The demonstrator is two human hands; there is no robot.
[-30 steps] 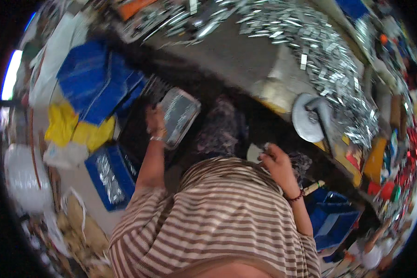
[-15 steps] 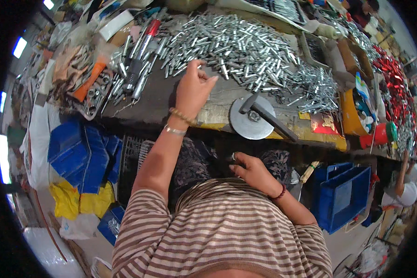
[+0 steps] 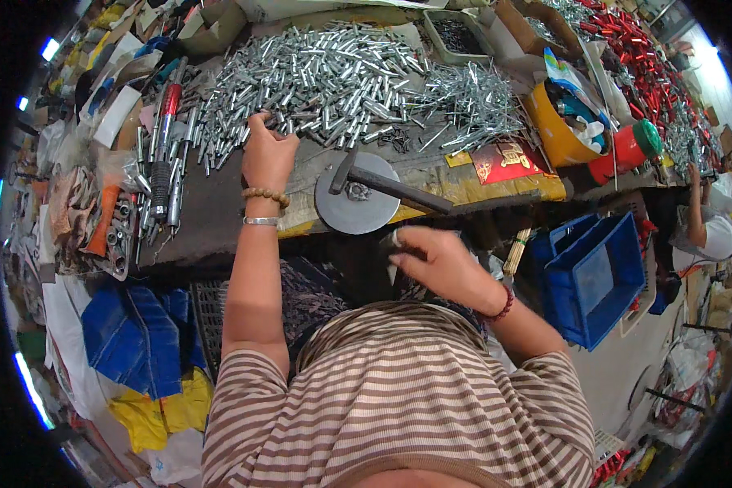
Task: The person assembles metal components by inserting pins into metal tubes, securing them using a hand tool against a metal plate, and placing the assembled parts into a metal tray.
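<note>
My left hand (image 3: pixel 268 159) is at the near edge of a large pile of short silver metal tubes (image 3: pixel 317 77). Its thumb and forefinger are apart, with nothing visible between them. My right hand (image 3: pixel 443 262) is low in front of my lap, below the bench edge, with fingers curled inward. A small shiny bit shows at its fingers; whether that is a ring or a held piece is unclear. Between the hands, a round grey metal disc (image 3: pixel 333 213) rests on the bench, with a hammer (image 3: pixel 398 191) lying across it.
Thin silver pins (image 3: pixel 472 102) lie right of the tubes. Beyond them stand a yellow tub (image 3: pixel 557 130) and a red container with a green lid (image 3: pixel 626 153). Tools, including a red-handled one (image 3: pixel 171 99), lie left. Blue bins (image 3: pixel 598 281) stand at the lower right.
The view has shifted, so the bench things appear farther left. My left hand has come closer to the tubes beside it; my right hand has risen slightly toward the bench edge.
</note>
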